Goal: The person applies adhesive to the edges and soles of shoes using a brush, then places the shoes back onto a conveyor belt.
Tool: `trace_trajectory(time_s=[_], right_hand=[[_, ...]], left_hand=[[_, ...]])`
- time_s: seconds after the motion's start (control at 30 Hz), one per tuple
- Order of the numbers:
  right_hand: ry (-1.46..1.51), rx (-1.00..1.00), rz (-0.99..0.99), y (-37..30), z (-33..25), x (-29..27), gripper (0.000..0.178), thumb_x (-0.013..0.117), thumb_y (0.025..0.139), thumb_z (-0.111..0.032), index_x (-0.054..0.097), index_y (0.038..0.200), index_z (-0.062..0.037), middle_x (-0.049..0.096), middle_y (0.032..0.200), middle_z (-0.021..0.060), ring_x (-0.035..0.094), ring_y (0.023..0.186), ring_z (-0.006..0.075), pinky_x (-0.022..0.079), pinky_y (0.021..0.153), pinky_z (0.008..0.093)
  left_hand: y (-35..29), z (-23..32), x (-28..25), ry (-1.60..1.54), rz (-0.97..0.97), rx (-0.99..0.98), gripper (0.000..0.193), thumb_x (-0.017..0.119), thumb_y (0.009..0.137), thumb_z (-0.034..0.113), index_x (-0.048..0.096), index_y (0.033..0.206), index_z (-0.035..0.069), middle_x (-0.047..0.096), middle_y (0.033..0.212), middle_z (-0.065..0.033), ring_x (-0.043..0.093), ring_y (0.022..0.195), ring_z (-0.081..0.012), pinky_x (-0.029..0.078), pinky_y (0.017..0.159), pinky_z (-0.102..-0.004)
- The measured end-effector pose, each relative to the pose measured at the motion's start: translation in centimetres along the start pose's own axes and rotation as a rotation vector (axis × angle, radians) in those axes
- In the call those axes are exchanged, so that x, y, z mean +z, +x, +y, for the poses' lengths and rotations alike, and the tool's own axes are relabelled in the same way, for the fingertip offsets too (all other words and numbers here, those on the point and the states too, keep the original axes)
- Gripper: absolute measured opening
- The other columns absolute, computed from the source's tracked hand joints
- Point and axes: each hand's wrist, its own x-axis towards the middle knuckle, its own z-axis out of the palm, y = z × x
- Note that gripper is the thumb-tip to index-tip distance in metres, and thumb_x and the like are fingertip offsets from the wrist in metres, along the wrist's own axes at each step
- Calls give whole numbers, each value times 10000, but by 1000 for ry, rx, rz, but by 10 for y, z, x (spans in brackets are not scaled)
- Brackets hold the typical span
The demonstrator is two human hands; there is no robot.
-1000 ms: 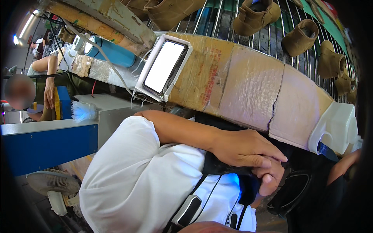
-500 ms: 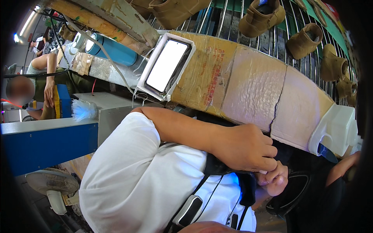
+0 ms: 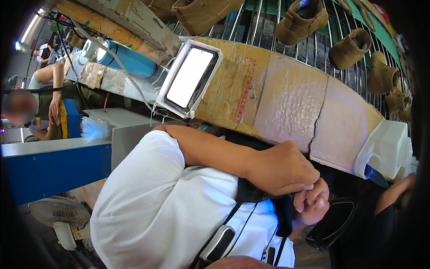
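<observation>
Blue bottle (image 3: pixel 134 62) at left, lit phone (image 3: pixel 190 77) in a white box (image 3: pixel 174 71) on the cardboard-covered surface (image 3: pixel 291 96), our left hand (image 3: pixel 282 170) curled near its edge, against our right hand (image 3: pixel 312 207), fingers bent, any grip we cannot tell, white plastic container (image 3: pixel 392 150) rightmost.

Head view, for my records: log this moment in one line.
left hand: curled against right hand | right hand: curled, any contents unclear | phone: in white box on cardboard
</observation>
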Motion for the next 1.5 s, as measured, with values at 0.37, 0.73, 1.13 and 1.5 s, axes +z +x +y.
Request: trace_trajectory(time_s=[0.37,0.73,1.13,1.5], right_hand=[[11,-38,80,10,0,12,412,527,929,-381,417,704,-53,410,598,55,298,431,82,257,390,225],[-7,-108,169,17,13,8,385,535,921,-358,420,726,-47,404,645,50,309,462,74,269,425,217],[-109,-119,149,10,16,8,388,619,874,-370,479,729,-38,426,614,41,333,491,92,262,443,232],[-95,-114,95,9,15,9,389,651,855,-381,499,746,-40,443,626,34,334,495,96,259,445,243]], left_hand=[[-34,-7,-26,202,76,39,209,608,813,70,434,701,43,410,623,-95,445,520,-303,334,456,-396],[-164,38,-113,1088,480,-273,221,519,818,-26,468,1030,8,584,798,-106,520,937,-270,403,815,-382],[-197,37,-118,1396,261,-369,332,526,824,63,436,1143,49,671,1030,-93,455,1190,-315,182,1050,-522],[-181,40,-125,1297,351,-361,231,531,830,82,512,1059,52,665,996,-107,512,1092,-320,266,1012,-513]])
